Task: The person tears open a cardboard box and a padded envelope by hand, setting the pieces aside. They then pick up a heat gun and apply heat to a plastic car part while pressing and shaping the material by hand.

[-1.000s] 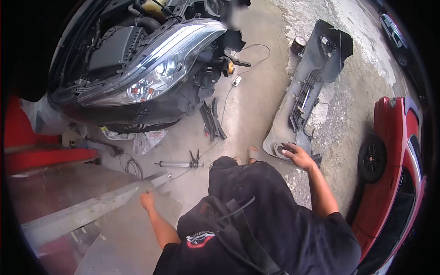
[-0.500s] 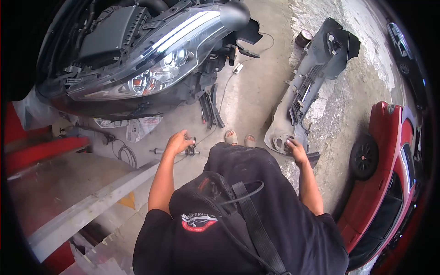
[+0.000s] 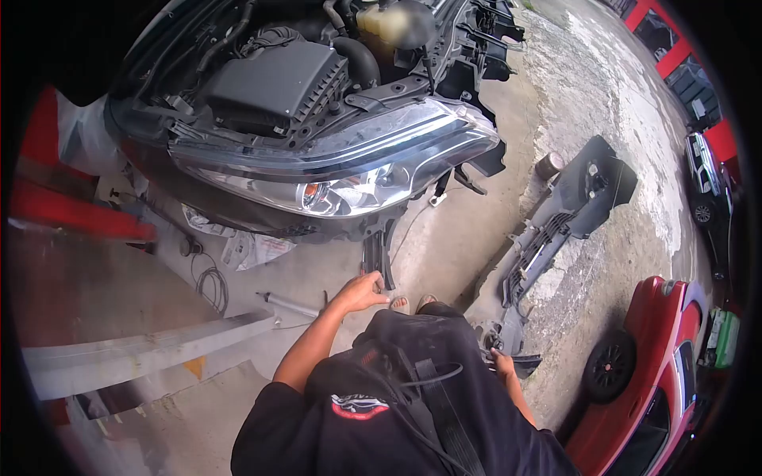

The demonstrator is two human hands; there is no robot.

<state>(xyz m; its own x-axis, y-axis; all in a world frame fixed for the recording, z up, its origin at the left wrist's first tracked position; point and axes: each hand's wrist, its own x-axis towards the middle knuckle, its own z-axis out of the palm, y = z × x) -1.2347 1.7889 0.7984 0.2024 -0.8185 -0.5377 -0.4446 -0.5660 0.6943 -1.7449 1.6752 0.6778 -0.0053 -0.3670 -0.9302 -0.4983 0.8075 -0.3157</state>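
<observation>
At the far left a pale metal beam lies across the floor. Beyond it are a coil of cable and some crumpled newspaper. A slim metal tube rests on the concrete with its long axis running left to right. Its near end is just left of the left hand.

That hand hovers low over the floor, palm down and fingers spread, with nothing in it. The tube lies to its left. A pair of black strips lies just ahead of the fingertips, pointing away from the person toward the stripped front of the car. The car's headlight hangs above the strips. The left hand is much the nearer of the two to both the tube and the strips. The person's feet show just right of it.

Further right, the right hand is down at the near end of a detached bumper and touches its edge. Whether the fingers are curled around it cannot be told. The bumper's long axis runs from that hand up and to the right, ending near a small can. A red car stands at the far right.
</observation>
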